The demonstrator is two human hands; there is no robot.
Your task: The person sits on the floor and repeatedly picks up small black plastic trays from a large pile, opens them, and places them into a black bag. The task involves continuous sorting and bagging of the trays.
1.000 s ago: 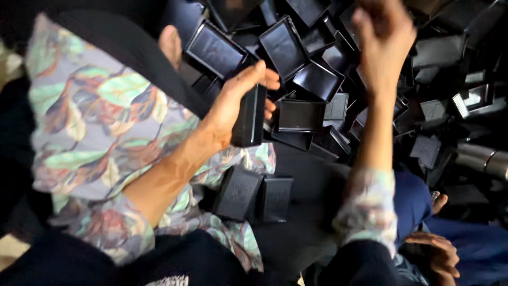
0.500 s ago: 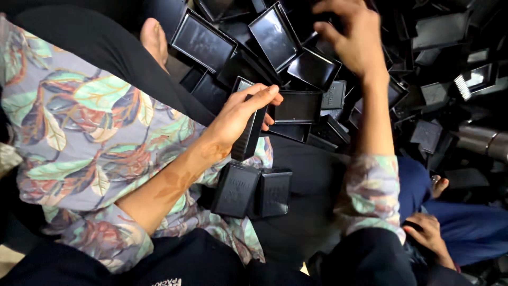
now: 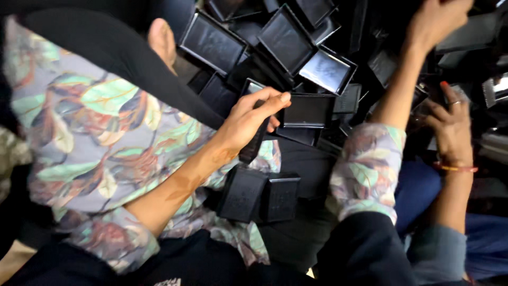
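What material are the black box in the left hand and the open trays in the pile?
Black box in the left hand: likely rigid plastic, matte; crisp edges, dull surface. Open trays: probably the same plastic, though a sheen on the floors may be a lining; cannot tell.

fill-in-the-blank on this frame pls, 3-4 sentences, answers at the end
1. The left hand grips a flat box whose colour is ____.
2. The right hand reaches toward the ____ edge of the picture, over the pile of open trays.
3. Two closed boxes rest on the person's ____, below the left hand.
4. A second person's hand wears a bangle on its ____.

Missing words: black; top; lap; wrist
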